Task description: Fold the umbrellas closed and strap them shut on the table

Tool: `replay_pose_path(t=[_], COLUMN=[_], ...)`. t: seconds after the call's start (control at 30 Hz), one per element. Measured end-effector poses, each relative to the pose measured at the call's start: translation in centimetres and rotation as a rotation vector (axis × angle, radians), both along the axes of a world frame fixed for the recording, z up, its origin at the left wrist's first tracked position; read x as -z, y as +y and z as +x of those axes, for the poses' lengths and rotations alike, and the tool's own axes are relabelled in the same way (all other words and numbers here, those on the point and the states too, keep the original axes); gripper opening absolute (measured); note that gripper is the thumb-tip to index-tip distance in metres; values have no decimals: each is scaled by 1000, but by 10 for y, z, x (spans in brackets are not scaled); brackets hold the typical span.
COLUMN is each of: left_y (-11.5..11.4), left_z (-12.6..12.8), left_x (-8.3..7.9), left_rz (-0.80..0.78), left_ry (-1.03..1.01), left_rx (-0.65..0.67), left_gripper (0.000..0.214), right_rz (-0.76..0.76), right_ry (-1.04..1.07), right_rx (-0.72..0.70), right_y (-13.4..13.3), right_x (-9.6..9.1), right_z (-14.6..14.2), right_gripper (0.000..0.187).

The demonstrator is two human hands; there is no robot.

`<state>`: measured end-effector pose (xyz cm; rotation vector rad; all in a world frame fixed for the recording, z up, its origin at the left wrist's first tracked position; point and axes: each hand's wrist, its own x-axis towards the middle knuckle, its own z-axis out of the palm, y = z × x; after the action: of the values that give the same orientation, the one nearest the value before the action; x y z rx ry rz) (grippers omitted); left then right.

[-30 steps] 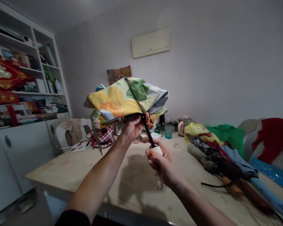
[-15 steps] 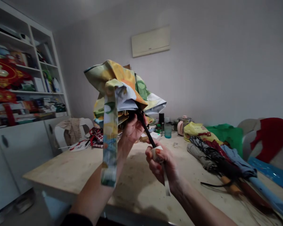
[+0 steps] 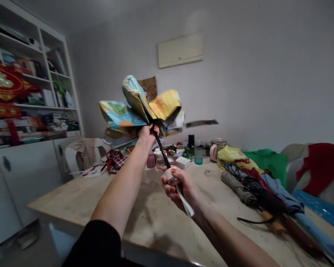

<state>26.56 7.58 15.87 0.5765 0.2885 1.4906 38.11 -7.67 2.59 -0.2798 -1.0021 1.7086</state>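
Observation:
A colourful patterned umbrella (image 3: 167, 105) is held out over the table, its loose canopy folds flaring around the far end of a black shaft. My right hand (image 3: 180, 185) is closed around the short white handle, from which a white wrist strap dangles. Farther up, my left hand (image 3: 148, 134) wraps the shaft just beneath the canopy, its fingers partly hidden by the shaft and cloth. A blurred narrow strip, probably the closing band, sticks out to the right of the canopy.
Several folded umbrellas (image 3: 267, 193) lie on the table (image 3: 211, 222) at the right, beside a yellow bag (image 3: 233, 155) and a green bag (image 3: 267, 161). Bottles, a blue-green cup (image 3: 198, 155) and a pink-handled pot (image 3: 217, 148) stand along the back. Shelves (image 3: 35, 76) fill the left wall.
The umbrella has turned about its shaft, and its folds have spread differently. The band swung from hanging at the left to sticking out right. My left hand moved up and away; my right shifted slightly left.

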Motion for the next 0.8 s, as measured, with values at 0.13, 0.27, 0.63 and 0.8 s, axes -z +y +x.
replay_pose_path(t=[0.13,0.27,0.63,0.8], left_y=[-4,-5,-25,-27], left_z=[-11,-17,-16,-1], left_x=[-5,-13,-2,17], left_rz=[48,79,134,103], left_ry=[-28,-39,-57,-29], left_rx=[62,47,40,-15], left_gripper=[23,24,21,18], right_rz=[31,55,40,91], right_ry=[38,25,55,-187], right_rx=[-38,-43,-6,19], right_y=[-7,-9,1,13], right_x=[12,20,10,-23], right_z=[-4,-7,-3,-6], right_gripper=[50,46,50,48])
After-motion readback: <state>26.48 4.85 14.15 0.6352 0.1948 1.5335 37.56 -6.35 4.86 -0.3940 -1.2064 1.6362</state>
